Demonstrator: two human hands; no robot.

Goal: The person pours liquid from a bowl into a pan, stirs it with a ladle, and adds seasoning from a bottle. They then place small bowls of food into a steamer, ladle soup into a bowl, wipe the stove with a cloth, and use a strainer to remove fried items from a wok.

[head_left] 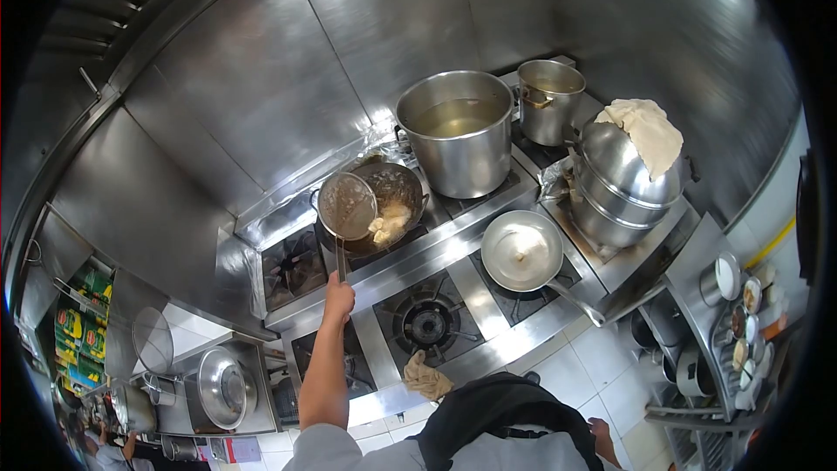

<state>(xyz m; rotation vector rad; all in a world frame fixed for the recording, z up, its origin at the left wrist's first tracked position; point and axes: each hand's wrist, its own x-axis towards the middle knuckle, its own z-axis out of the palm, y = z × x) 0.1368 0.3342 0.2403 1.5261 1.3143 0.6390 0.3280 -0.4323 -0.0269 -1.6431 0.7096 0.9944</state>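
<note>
My left hand (339,298) is closed round the handle of a round mesh strainer (347,206). The strainer is over the left part of a dark wok (392,181) on the back left burner. Pale golden pieces of food (391,221) lie in bubbling oil in the wok, just right of the strainer. Low at the right, beside the dark apron (514,406), my right hand (601,433) hangs away from the stove. Its fingers are too small and partly hidden to make out.
Right of the wok stand a large pot (462,153) of liquid, a smaller pot (549,113) and a steamer (623,183) with a cloth. A frying pan (521,253) points its handle frontward. A crumpled cloth (426,376) hangs at the front edge. Another person (112,453) is at lower left.
</note>
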